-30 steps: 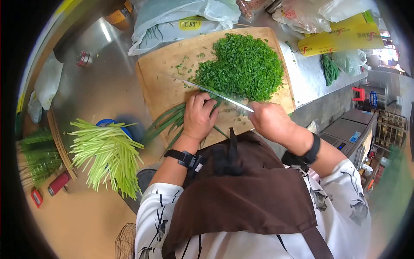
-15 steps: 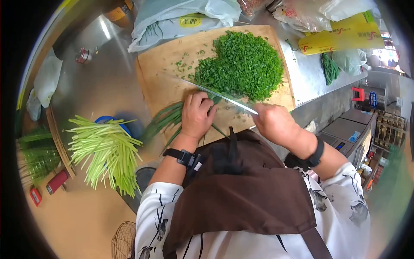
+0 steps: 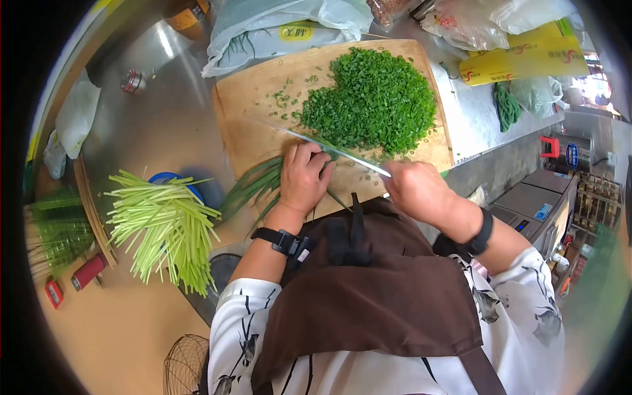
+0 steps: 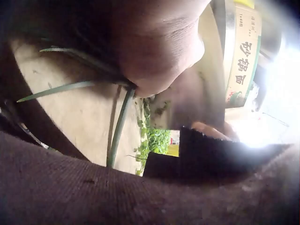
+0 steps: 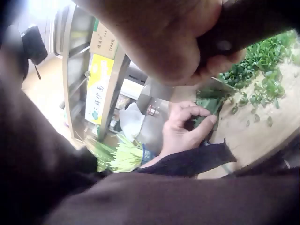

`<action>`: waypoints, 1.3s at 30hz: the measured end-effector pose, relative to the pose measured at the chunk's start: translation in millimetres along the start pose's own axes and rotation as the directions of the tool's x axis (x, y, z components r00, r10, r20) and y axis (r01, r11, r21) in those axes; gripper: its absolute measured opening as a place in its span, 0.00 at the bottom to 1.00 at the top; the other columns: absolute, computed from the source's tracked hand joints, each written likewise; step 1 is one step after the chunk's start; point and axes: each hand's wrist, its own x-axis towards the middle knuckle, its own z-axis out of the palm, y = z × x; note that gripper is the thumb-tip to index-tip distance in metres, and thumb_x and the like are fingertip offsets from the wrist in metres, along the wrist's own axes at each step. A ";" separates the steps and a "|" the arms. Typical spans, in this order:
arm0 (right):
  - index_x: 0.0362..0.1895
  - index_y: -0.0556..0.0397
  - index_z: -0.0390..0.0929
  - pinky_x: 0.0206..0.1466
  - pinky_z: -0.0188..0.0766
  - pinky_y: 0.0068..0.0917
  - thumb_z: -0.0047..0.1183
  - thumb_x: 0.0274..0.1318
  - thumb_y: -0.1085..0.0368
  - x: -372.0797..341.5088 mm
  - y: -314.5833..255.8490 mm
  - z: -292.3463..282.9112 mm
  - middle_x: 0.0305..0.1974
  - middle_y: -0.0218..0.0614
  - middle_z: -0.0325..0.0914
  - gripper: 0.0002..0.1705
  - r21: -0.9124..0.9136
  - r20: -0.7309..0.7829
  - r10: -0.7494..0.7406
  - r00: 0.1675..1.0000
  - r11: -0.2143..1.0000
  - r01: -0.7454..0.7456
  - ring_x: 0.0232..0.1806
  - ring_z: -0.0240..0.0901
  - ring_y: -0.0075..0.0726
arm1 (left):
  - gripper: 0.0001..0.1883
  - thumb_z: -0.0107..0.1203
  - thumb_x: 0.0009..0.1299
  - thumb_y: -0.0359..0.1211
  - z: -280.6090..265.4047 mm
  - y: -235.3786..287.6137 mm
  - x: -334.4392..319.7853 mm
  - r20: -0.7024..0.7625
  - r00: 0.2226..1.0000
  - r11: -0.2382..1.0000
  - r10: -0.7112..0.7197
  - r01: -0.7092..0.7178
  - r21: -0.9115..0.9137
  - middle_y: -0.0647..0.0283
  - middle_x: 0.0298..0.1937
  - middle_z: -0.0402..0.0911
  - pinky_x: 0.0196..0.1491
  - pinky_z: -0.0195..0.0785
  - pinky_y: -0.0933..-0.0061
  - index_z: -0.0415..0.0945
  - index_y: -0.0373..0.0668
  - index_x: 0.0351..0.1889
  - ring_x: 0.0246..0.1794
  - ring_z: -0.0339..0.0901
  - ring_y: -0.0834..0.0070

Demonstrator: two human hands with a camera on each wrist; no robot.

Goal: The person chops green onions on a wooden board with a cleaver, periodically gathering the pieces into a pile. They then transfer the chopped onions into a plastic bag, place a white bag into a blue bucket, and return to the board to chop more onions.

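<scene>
On the wooden cutting board, my left hand holds down a bundle of uncut scallions with bent fingers. Their long green leaves trail off to the left, and a few show below the palm in the left wrist view. My right hand grips the dark handle of a kitchen knife. Its blade slants across the board, close beside the left fingertips, between the bundle and a large heap of chopped scallions. The blade's far end is blurred.
Left of the board, pale green stalks fill a blue container. Behind the board lies a white plastic bag. A yellow box and a green cloth lie at the right. A small jar stands on the metal counter.
The right hand and knife handle sit slightly lower, nearer the body, than a second ago. The left hand keeps its place on the scallions. The head view has shifted a little.
</scene>
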 end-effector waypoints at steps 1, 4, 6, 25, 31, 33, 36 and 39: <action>0.30 0.57 0.73 0.33 0.73 0.49 0.49 0.54 0.66 -6.7 -0.5 -2.8 0.25 0.49 0.78 0.07 -0.026 0.027 0.008 1.000 1.000 -0.007 0.29 0.77 0.58 | 0.10 0.65 0.52 0.28 -0.5 0.0 1.1 -0.007 1.000 1.000 0.011 -0.011 0.011 0.61 0.41 0.75 0.48 0.69 0.62 0.80 0.40 0.33 0.45 0.71 0.60; 0.30 0.57 0.73 0.34 0.74 0.49 0.48 0.54 0.67 -7.1 2.4 1.5 0.25 0.50 0.78 0.06 -0.063 0.051 0.018 0.999 0.998 -0.014 0.29 0.77 0.58 | 0.10 0.64 0.53 0.28 2.5 -2.1 2.2 -0.036 0.998 0.999 0.042 -0.041 0.016 0.61 0.41 0.75 0.47 0.69 0.61 0.79 0.41 0.33 0.44 0.72 0.60; 0.30 0.57 0.73 0.34 0.74 0.48 0.48 0.54 0.67 17.0 9.2 25.9 0.25 0.50 0.78 0.06 -0.037 0.017 -0.009 1.000 0.999 0.009 0.30 0.78 0.58 | 0.09 0.64 0.53 0.27 5.0 -3.6 0.0 -0.032 0.999 0.999 0.037 -0.037 -0.008 0.60 0.40 0.75 0.46 0.69 0.61 0.79 0.41 0.32 0.43 0.72 0.59; 0.31 0.57 0.74 0.34 0.73 0.50 0.49 0.55 0.64 33.3 0.1 34.2 0.25 0.52 0.78 0.08 0.021 -0.079 -0.025 0.997 0.999 0.027 0.30 0.77 0.59 | 0.08 0.64 0.53 0.26 3.6 -2.9 -6.7 -0.055 0.998 0.998 0.038 -0.041 -0.057 0.61 0.37 0.75 0.42 0.70 0.63 0.78 0.41 0.30 0.39 0.72 0.60; 0.30 0.57 0.74 0.34 0.73 0.49 0.49 0.57 0.64 -9.6 -1.1 -1.8 0.24 0.51 0.77 0.08 -0.001 -0.017 -0.007 1.000 1.000 0.007 0.29 0.77 0.59 | 0.08 0.66 0.53 0.26 -0.7 -1.0 -7.4 -0.037 0.999 0.999 0.003 -0.005 -0.046 0.58 0.37 0.74 0.43 0.69 0.61 0.79 0.40 0.30 0.39 0.71 0.58; 0.30 0.57 0.73 0.34 0.73 0.49 0.49 0.57 0.65 -21.2 -3.7 -11.4 0.24 0.51 0.77 0.08 -0.038 0.028 0.001 1.000 0.999 0.001 0.29 0.77 0.59 | 0.08 0.65 0.53 0.26 -0.6 -1.9 -7.6 -0.046 0.999 0.999 0.030 -0.030 -0.012 0.60 0.36 0.74 0.42 0.69 0.62 0.79 0.41 0.30 0.39 0.71 0.60; 0.29 0.58 0.73 0.34 0.74 0.50 0.48 0.55 0.66 -0.3 4.4 18.0 0.25 0.53 0.78 0.07 -0.045 0.036 0.001 0.999 0.999 0.000 0.28 0.77 0.59 | 0.08 0.64 0.53 0.26 -0.2 -1.3 -4.8 -0.055 0.998 0.999 0.044 -0.043 0.005 0.61 0.36 0.74 0.43 0.69 0.63 0.78 0.42 0.30 0.39 0.72 0.61; 0.30 0.57 0.75 0.34 0.73 0.50 0.48 0.55 0.65 26.3 3.6 36.0 0.26 0.54 0.78 0.08 0.004 -0.055 -0.025 0.998 1.000 0.025 0.29 0.77 0.61 | 0.08 0.65 0.52 0.27 1.2 -1.2 -6.5 -0.062 0.997 0.999 0.039 -0.039 0.002 0.59 0.38 0.75 0.44 0.69 0.62 0.79 0.41 0.30 0.41 0.73 0.59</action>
